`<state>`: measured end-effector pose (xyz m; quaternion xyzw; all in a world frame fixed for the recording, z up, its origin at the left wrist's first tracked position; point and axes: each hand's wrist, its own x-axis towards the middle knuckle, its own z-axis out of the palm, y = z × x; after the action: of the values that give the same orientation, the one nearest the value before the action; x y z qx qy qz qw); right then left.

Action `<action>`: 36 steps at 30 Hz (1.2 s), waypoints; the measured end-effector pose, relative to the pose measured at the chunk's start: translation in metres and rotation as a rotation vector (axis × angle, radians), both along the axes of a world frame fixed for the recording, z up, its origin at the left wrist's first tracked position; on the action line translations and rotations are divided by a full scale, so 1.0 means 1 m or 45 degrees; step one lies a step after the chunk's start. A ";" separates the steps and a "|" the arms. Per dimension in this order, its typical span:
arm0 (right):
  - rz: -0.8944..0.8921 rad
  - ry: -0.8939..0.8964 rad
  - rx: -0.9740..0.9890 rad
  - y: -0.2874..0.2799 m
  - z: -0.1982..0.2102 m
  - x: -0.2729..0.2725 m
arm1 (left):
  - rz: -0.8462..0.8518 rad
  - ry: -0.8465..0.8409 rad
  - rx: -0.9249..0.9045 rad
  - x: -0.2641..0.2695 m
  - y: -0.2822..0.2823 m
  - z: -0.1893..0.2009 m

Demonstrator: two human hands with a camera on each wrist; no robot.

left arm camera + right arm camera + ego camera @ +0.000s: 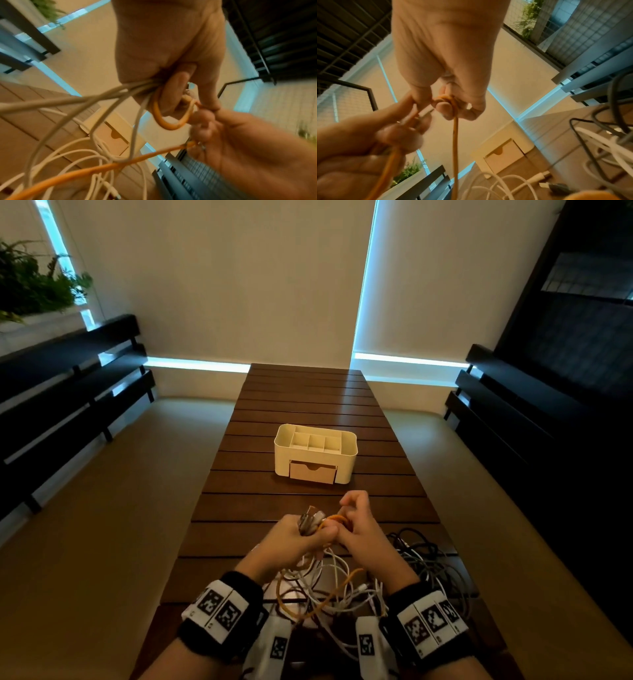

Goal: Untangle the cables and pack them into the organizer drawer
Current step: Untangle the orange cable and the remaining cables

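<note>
My left hand [301, 534] [169, 65] grips a bundle of white cables [106, 93] and their plug ends [310, 520] above the table. An orange cable [337, 521] [164, 121] [455, 142] loops out of that fist. My right hand [356, 518] [448, 108] pinches the orange cable where it is wound in a small coil, touching the left hand. The rest of the cable tangle [342, 594] lies on the table below my wrists. The cream organizer [317, 451] stands further back, its tan drawer [312, 472] [113, 140] [503, 158] closed.
The dark slatted wooden table [308, 398] runs away from me. Black and grey cables [421, 553] [597, 121] lie at the right. Dark benches [68, 392] flank both sides, with a plant [30, 282] at the far left.
</note>
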<state>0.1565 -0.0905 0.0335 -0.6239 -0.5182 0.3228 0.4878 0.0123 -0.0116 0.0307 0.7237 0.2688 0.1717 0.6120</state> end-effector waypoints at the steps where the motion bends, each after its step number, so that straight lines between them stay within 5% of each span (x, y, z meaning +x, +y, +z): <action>1: 0.004 0.104 -0.017 -0.001 0.001 0.001 | 0.034 -0.056 -0.027 -0.002 0.000 0.005; 3: 0.072 0.096 -0.107 -0.003 -0.005 0.005 | 0.171 -0.257 -0.154 -0.006 0.001 0.019; 6: 0.187 -0.221 -0.323 -0.005 -0.019 0.009 | 0.402 -0.643 -0.401 -0.013 0.010 0.037; 10: 0.119 -0.246 -0.372 -0.002 -0.030 0.011 | 0.498 -0.853 -0.449 -0.020 0.016 0.038; 16: -0.124 -0.255 -0.136 0.002 -0.016 0.008 | 0.481 -0.352 -0.253 -0.019 0.012 0.010; 20: -0.319 0.228 0.249 -0.002 0.018 0.005 | 0.578 -0.137 -0.216 -0.016 0.015 -0.015; 27: -0.160 0.696 0.464 0.004 0.039 -0.007 | -0.113 -0.015 -0.175 -0.010 0.002 -0.029; 32: -0.066 0.854 0.446 0.002 0.036 -0.012 | 0.434 -0.125 -0.157 0.012 -0.006 -0.035; 36: 0.001 0.863 0.429 0.001 0.035 -0.014 | 0.281 -0.137 -0.221 0.020 -0.013 -0.029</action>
<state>0.1428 -0.0894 0.0683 -0.3924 -0.3735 0.4214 0.7273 0.0327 -0.0241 0.0015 0.6238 0.3273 0.2525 0.6633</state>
